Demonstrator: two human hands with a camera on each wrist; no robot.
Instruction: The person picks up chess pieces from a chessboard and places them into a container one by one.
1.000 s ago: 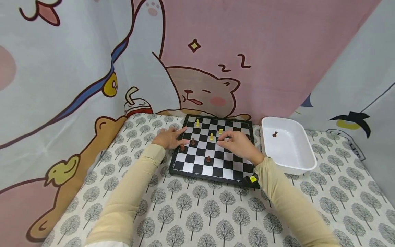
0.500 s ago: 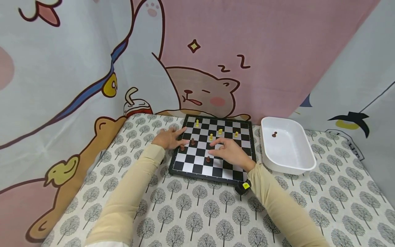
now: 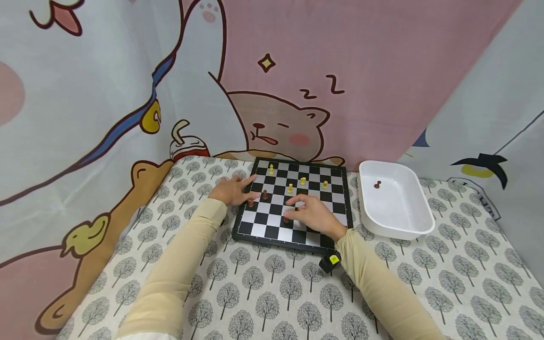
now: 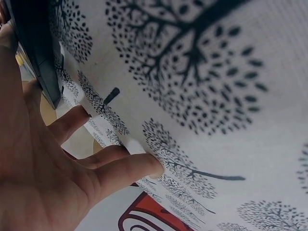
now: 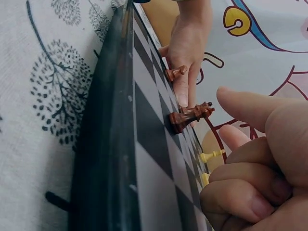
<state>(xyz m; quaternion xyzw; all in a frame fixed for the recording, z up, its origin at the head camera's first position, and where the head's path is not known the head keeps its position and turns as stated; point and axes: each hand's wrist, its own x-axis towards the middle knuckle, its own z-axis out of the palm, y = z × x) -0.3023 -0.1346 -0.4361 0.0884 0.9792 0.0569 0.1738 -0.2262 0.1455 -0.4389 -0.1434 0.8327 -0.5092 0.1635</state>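
A black-and-white chessboard lies on the table. My left hand rests spread at its left edge, fingertips over the border near two brown chess pieces, one at the side and a taller one. In the left wrist view the left hand has its fingers apart against the cloth. My right hand hovers low over the board, thumb and index finger apart beside a brown chess piece, partly covered in the head view. The right wrist view shows a crowned brown chess piece near those fingertips.
Several yellow chess pieces stand farther back, including one near the middle and another at the right. A white tub right of the board holds a brown chess piece. Tree-print cloth covers the table.
My right hand has moved left and toward me, from near the yellow pieces to the near brown piece. A yellow piece at the right has come into sight. The left hand stays put.
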